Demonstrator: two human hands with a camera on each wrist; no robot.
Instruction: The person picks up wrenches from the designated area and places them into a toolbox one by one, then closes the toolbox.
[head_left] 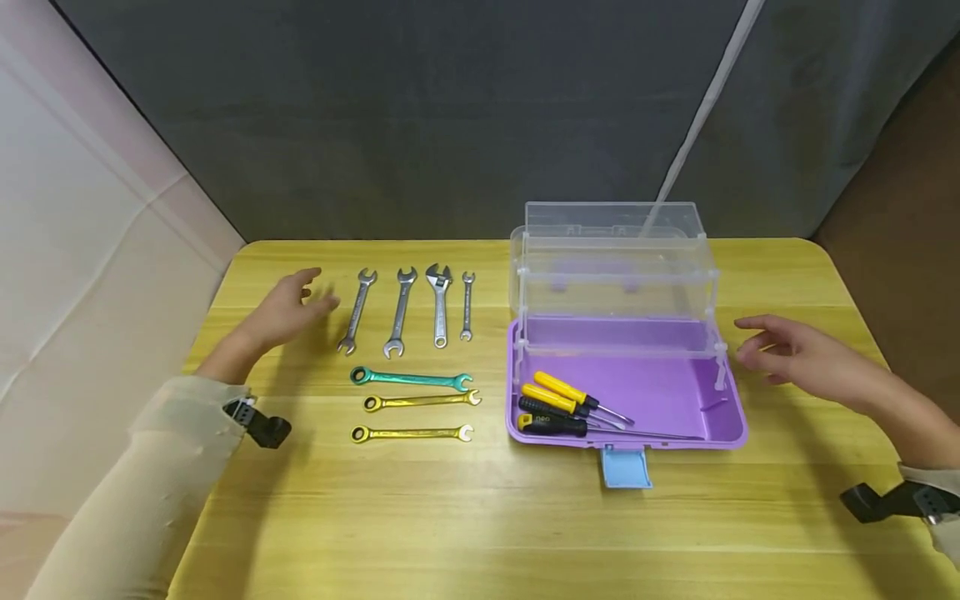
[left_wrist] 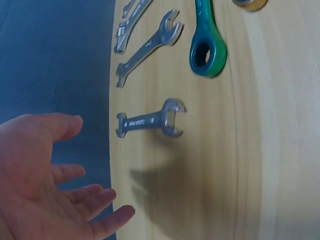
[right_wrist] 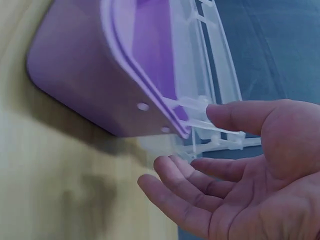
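My left hand hovers over the table's left side with its fingers loosely spread and nothing in them. Nearest to it lies a silver open-end wrench. To the right of that are another open-end wrench, an adjustable wrench and a small open-end wrench. Below them lie a green ratcheting wrench and two gold ratcheting wrenches. My right hand, fingers relaxed and holding nothing, is beside the right end of a purple toolbox. Several screwdrivers lie inside the box.
Clear folding trays stand raised at the back of the toolbox. A blue latch hangs down at its front. The wooden table meets a dark curtain behind and a pale one at the left.
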